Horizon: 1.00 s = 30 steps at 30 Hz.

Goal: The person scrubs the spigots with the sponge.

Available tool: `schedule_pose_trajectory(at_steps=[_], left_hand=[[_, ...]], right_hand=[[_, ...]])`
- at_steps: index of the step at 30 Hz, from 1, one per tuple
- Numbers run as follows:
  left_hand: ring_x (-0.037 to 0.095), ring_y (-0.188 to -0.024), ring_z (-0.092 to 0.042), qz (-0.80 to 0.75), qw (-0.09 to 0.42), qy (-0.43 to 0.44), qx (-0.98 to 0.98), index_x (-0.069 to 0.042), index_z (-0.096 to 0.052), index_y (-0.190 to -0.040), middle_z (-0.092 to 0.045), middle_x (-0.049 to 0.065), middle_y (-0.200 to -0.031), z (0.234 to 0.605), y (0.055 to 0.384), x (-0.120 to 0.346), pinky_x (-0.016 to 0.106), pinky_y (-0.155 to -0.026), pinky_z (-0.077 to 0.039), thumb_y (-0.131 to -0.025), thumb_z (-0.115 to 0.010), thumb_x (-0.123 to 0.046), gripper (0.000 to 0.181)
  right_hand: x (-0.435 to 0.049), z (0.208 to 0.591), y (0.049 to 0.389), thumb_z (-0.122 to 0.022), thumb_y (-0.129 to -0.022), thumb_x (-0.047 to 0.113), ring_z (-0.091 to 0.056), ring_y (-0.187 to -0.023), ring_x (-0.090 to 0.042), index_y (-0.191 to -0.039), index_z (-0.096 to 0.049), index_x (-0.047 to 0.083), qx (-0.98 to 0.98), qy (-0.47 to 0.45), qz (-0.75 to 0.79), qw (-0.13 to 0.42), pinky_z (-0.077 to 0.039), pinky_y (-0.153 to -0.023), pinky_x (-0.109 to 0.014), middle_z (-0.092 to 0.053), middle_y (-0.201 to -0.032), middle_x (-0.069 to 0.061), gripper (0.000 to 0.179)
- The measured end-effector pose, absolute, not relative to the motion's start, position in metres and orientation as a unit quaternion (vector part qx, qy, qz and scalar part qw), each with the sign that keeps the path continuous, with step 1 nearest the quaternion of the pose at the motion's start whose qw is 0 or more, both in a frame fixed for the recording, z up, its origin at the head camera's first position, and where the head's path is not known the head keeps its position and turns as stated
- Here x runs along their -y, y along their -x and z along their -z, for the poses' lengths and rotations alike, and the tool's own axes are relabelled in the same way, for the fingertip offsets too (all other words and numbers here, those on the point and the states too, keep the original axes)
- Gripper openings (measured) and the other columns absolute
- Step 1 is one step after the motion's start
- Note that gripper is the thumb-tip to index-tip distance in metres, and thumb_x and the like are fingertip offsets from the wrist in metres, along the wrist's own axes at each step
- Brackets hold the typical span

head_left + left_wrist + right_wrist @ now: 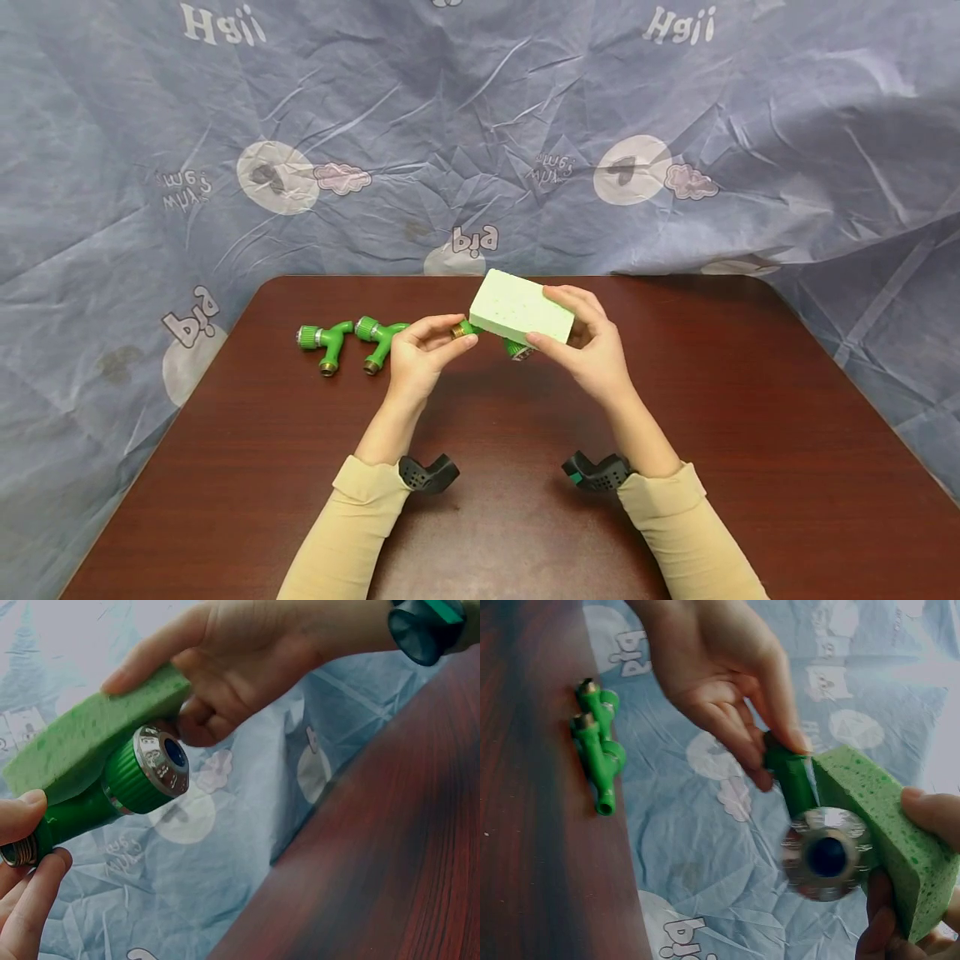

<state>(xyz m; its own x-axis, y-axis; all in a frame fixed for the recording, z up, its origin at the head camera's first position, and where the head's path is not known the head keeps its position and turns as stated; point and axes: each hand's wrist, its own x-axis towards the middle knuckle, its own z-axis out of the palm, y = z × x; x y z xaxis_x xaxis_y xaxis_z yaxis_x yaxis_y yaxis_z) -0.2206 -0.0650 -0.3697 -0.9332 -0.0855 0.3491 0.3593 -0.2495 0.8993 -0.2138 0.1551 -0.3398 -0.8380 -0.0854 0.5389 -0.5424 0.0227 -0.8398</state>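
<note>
My left hand pinches a green tap by its threaded brass end, between thumb and fingers. The tap's ribbed collar and silver cap with a blue centre face the wrist cameras. A pale green sponge lies against the tap's side and hides much of it in the head view. My right hand grips the sponge at its right end, thumb on one face and fingers on the other. Both things are held up above the table.
Two more green taps lie side by side on the brown wooden table, left of my left hand. A wrinkled blue-grey printed cloth hangs behind the table's far edge. Each wrist wears a black band.
</note>
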Motion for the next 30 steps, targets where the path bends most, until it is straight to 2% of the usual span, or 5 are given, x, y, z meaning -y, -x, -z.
schedule_pose_trajectory(at_steps=[11, 15, 24, 27, 30], left_hand=[[0.012, -0.07, -0.068, 0.787, 0.139, 0.109, 0.591, 0.013, -0.065, -0.103, -0.07, 0.001, -0.085, 0.369, 0.22, 0.067, 0.028, -0.069, -0.057, -0.07, -0.076, 0.011, 0.034], [0.012, -0.07, -0.068, 0.791, 0.145, 0.112, 0.584, 0.013, -0.065, -0.103, -0.07, 0.001, -0.084, 0.37, 0.22, 0.068, 0.029, -0.069, -0.057, -0.07, -0.075, 0.012, 0.035], [0.012, -0.071, -0.067, 0.791, 0.157, 0.104, 0.582, 0.014, -0.064, -0.105, -0.069, 0.001, -0.085, 0.368, 0.221, 0.072, 0.028, -0.07, -0.057, -0.07, -0.075, 0.012, 0.036], [0.012, -0.071, -0.067, 0.796, 0.161, 0.104, 0.575, 0.015, -0.063, -0.105, -0.069, 0.001, -0.085, 0.368, 0.221, 0.074, 0.028, -0.07, -0.057, -0.07, -0.075, 0.012, 0.037], [0.012, -0.071, -0.067, 0.798, 0.162, 0.106, 0.57, 0.015, -0.063, -0.105, -0.069, 0.0, -0.085, 0.368, 0.222, 0.076, 0.028, -0.07, -0.057, -0.071, -0.074, 0.012, 0.036]], right_hand=[[-0.171, 0.341, 0.225, -0.071, -0.074, -0.013, -0.056, -0.084, -0.012, -0.127, -0.056, -0.005, 0.665, -0.12, -0.7, 0.229, -0.051, -0.066, -0.013, -0.047, -0.122, -0.007, 0.055], [-0.177, 0.337, 0.223, -0.07, -0.074, -0.014, -0.056, -0.085, -0.013, -0.126, -0.055, -0.006, 0.658, -0.154, -0.708, 0.208, -0.052, -0.065, -0.015, -0.048, -0.123, -0.008, 0.054], [-0.179, 0.335, 0.216, -0.072, -0.074, -0.013, -0.057, -0.088, -0.02, -0.125, -0.054, -0.007, 0.704, -0.279, -0.644, 0.111, -0.053, -0.067, -0.02, -0.045, -0.126, -0.012, 0.055], [-0.183, 0.336, 0.218, -0.071, -0.074, -0.014, -0.057, -0.09, -0.02, -0.125, -0.054, -0.007, 0.703, -0.273, -0.647, 0.112, -0.053, -0.068, -0.019, -0.045, -0.126, -0.013, 0.055], [-0.186, 0.336, 0.22, -0.07, -0.074, -0.014, -0.057, -0.088, -0.017, -0.126, -0.055, -0.006, 0.693, -0.225, -0.671, 0.135, -0.053, -0.067, -0.018, -0.047, -0.125, -0.01, 0.054]])
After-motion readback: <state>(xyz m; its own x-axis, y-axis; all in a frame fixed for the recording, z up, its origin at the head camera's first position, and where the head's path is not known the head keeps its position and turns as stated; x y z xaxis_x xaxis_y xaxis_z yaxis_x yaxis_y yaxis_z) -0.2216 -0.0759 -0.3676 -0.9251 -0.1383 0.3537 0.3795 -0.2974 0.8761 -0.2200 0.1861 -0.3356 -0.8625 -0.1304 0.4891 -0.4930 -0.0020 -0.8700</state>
